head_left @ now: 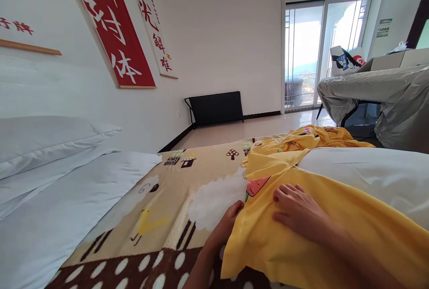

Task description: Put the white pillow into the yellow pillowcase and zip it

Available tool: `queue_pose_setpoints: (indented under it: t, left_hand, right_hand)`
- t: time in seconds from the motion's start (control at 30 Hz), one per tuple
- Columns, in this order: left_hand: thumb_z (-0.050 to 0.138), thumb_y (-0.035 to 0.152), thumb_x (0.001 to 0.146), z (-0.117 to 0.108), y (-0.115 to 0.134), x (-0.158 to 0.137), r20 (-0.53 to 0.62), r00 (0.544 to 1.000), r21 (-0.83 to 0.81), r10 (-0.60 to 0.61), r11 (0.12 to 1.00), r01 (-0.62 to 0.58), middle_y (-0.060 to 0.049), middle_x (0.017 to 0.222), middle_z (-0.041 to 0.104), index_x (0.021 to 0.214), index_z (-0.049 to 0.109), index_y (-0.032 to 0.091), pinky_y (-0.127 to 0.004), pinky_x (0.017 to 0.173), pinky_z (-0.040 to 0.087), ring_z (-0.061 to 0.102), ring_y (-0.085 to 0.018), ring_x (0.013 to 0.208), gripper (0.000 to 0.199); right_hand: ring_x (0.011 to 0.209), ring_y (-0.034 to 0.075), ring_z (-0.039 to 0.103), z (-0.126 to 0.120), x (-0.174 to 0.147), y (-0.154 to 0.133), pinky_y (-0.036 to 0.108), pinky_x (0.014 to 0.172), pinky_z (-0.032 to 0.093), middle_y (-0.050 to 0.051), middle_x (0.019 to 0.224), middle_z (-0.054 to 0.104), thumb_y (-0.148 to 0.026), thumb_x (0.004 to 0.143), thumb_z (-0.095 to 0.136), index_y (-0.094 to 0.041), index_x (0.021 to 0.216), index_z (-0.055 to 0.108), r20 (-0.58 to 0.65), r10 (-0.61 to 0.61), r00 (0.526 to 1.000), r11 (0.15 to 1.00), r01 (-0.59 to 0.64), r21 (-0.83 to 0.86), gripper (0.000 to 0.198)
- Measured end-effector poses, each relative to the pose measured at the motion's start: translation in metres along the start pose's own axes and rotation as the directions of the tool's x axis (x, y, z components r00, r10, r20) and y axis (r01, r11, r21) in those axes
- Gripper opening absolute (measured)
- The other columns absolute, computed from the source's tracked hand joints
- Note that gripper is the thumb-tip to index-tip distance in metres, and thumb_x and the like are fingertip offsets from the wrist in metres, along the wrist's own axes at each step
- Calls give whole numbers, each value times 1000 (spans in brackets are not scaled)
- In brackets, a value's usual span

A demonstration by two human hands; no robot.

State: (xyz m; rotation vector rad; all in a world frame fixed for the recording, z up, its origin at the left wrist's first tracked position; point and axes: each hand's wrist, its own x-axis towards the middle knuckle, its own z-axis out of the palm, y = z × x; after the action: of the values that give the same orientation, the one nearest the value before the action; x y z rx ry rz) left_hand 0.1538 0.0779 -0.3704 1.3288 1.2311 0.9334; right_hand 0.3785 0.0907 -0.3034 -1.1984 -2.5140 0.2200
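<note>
The left hand (231,217) is at the near-left edge of a yellow carrot-print bedding cover (268,231), fingertips partly hidden by the cloth; whether they grip it, I cannot tell. The right hand (296,204) lies palm-down on the cover, fingers loosely curled, with no clear grasp. The cover spreads beneath and around the right hand, its bunched part beyond; a white quilt (365,168) is to that hand's right. Under the cover, a beige-and-brown blanket (177,222) with sheep and a chick extends left of the hands towards white pillows (83,190). Far ahead, a black folded frame (216,108) leans against the wall. Up and left, a red scroll (115,25) reads "神附体"; a white scroll (154,21) beside it ends "光解难".
</note>
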Motion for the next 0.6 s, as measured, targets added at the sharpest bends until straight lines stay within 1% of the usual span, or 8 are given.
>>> queue_pose_setpoints:
  t: [0.07,0.13,0.17,0.2,0.27,0.37,0.5,0.6]
  left_hand:
    - [65,34,71,-6,0,-4,144,990,-47,-7,999,13,-7,98,67,104,65,15,-35,85,45,57,-25,98,38]
    - [70,27,64,-8,0,-7,296,955,-77,4,997,20,-7,96,68,103,67,16,-35,85,45,58,-25,95,41]
    - [71,25,62,-8,1,-9,331,943,-65,11,998,11,-7,95,68,102,69,16,-34,84,45,58,-24,94,41]
    - [70,24,62,-8,1,-10,330,944,-34,16,999,-5,-6,93,69,99,70,16,-33,83,45,58,-23,91,38]
    - [66,23,64,-5,4,-13,269,963,58,15,998,-31,-5,87,69,93,72,17,-31,78,44,57,-21,85,30]
    - [62,22,65,1,9,-14,201,979,141,21,989,-50,-2,79,68,84,74,17,-25,66,42,52,-17,75,24]
    - [64,23,62,8,16,-14,247,968,124,43,989,-76,1,64,64,72,73,13,-24,60,38,48,-14,66,17]
    - [64,28,64,13,21,-15,264,964,94,41,993,-68,1,58,61,66,72,12,-26,62,40,49,-15,62,18]
  right_hand:
    - [88,21,53,-2,-3,3,35,83,34,6,94,61,-22,80,54,-18,82,56,54,-12,998,1000,14,-20,5]
    - [86,19,54,0,-5,3,33,82,34,4,91,61,-18,79,53,-18,78,54,88,-64,994,998,64,7,2]
    - [86,18,54,1,-7,3,32,82,33,3,89,61,-16,79,53,-18,76,54,90,-86,992,996,85,20,4]
    - [85,17,54,1,-7,3,32,81,33,2,88,61,-15,78,53,-18,74,53,89,-101,991,995,99,29,5]
    - [81,16,54,0,-9,3,31,80,33,1,83,61,-13,78,53,-18,72,52,77,-107,991,994,104,39,8]
    - [76,15,53,-7,-13,6,30,77,32,0,80,60,-14,81,53,-18,71,52,54,-86,995,996,85,24,11]
    - [76,15,53,-22,-18,13,29,74,31,1,81,60,-16,84,54,-18,73,53,42,-60,997,996,63,-59,11]
    - [76,17,53,-28,-19,19,31,73,30,3,83,60,-15,86,52,-17,74,53,-30,11,999,987,-16,-162,12]
